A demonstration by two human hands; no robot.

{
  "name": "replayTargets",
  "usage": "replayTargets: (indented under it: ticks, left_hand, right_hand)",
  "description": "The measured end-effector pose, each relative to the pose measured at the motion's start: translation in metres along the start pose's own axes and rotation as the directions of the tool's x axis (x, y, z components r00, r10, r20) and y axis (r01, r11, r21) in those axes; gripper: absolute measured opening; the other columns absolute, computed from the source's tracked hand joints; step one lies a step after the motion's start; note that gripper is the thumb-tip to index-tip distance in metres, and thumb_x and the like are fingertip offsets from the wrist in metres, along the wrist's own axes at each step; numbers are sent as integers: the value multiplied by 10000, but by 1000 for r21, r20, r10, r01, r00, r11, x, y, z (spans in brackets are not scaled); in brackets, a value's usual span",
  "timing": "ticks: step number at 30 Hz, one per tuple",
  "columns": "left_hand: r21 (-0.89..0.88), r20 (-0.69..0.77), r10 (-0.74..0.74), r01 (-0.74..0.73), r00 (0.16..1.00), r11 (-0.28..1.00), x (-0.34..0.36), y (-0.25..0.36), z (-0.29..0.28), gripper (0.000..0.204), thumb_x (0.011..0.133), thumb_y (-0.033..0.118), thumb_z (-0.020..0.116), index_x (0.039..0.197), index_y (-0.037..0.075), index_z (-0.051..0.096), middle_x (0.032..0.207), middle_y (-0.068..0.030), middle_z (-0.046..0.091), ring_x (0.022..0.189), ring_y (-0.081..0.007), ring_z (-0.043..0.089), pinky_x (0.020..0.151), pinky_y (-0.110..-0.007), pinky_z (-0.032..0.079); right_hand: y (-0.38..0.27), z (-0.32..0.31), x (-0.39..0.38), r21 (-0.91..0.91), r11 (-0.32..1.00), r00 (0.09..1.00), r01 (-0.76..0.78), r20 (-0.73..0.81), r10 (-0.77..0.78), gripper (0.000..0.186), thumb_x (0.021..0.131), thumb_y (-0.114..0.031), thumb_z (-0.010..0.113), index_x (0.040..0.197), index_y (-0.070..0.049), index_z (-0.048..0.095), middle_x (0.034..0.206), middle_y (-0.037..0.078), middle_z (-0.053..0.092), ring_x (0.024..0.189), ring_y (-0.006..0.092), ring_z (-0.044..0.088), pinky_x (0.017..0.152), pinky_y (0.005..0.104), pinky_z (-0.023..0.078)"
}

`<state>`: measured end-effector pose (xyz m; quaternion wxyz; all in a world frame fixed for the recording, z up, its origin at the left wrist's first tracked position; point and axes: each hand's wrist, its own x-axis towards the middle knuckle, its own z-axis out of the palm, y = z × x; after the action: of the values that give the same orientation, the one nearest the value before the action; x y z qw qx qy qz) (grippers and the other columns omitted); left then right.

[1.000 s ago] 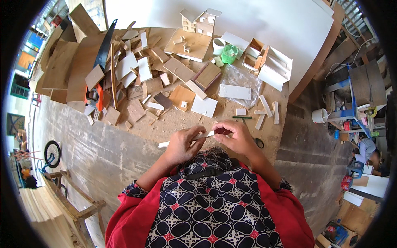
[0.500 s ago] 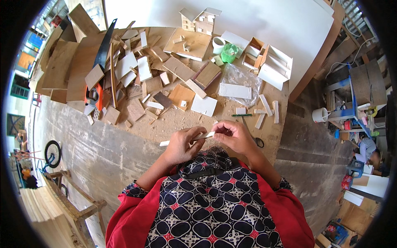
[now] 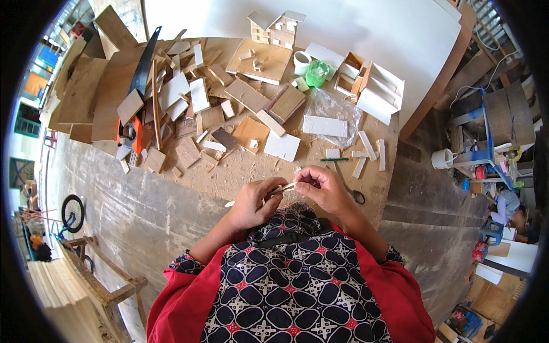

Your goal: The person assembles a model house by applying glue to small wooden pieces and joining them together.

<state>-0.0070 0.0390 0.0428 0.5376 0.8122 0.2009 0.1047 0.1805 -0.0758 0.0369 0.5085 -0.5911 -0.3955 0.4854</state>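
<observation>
white strip [image 3: 287, 187], newly turned — through left grip [image 3: 253, 200]

Mounted on wearer's head, left of a side-by-side pair | looks steeply down and ahead, close above batik-patterned shirt [image 3: 286, 286] | centres left hand [image 3: 255, 200] and right hand [image 3: 323, 188] at near edge of wooden worktable [image 3: 374, 183] | reaches past far edge to white panel [image 3: 372, 34] | spreads fisheye-wide beyond right edge

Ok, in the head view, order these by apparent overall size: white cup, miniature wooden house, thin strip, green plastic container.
1. Miniature wooden house
2. Green plastic container
3. White cup, somewhat smaller
Unranked: thin strip, since the left hand covers part of it.
</observation>
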Motion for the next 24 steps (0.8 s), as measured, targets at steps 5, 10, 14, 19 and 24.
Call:
replayTargets:
  ticks: [5, 10, 14, 19, 24]
  left_hand:
    - [-27, -1, -7, 7, 1000, 1000, -1, 0, 0, 328, 844, 54, 491, 1144, -59, 560, 840, -167, 657, 767, -237, 658, 720, -331, 510]
    - [-48, 1, -21, 21, 1000, 999, -1, -2, 1, 292, 881, 56, 512, 1147, -56, 561, 830, -157, 661, 753, -212, 657, 702, -318, 511]
    - [-18, -14, -60, 60, 998, 998, -1, -7, 6, 267, 910, 95, 550, 1147, -29, 564, 781, -154, 635, 701, -217, 632, 661, -317, 499]
    - [-195, -122, -11, -13, 993, 981, 0, -21, 8, 267, 917, 111, 567, 1154, -12, 554, 749, -122, 609, 647, -167, 573, 629, -287, 471]
    - [-366, -84, -68, 32, 994, 930, 1, -22, -1, 309, 970, 182, 549, 1197, -24, 513, 882, -36, 593, 860, -115, 563, 776, -255, 451]
  right_hand:
    - [-2, 1, 0, 2, 1000, 1000, 0, -2, 0, 160, 887, -165, 675, 921, -12, 649, 734, -35, 609, 644, 22, 509, 582, 203, 430]
    - [-1, 5, 1, 21, 1000, 1000, 18, -10, -18, 155, 888, -162, 674, 914, -13, 644, 755, -30, 612, 670, 25, 516, 599, 203, 435]
    - [1, 1, 6, 3, 999, 999, 34, 21, -34, 161, 887, -169, 677, 934, -18, 647, 793, -10, 632, 678, 30, 531, 611, 207, 447]
    - [2, -40, 49, -111, 988, 986, 112, -108, -124, 235, 875, -201, 691, 1029, -31, 638, 873, 14, 660, 736, 62, 584, 649, 228, 481]
    - [-17, -104, 130, -570, 821, 791, 14, -496, -358, 304, 825, -217, 715, 1096, -95, 647, 871, 51, 663, 752, 197, 649, 680, 334, 514]
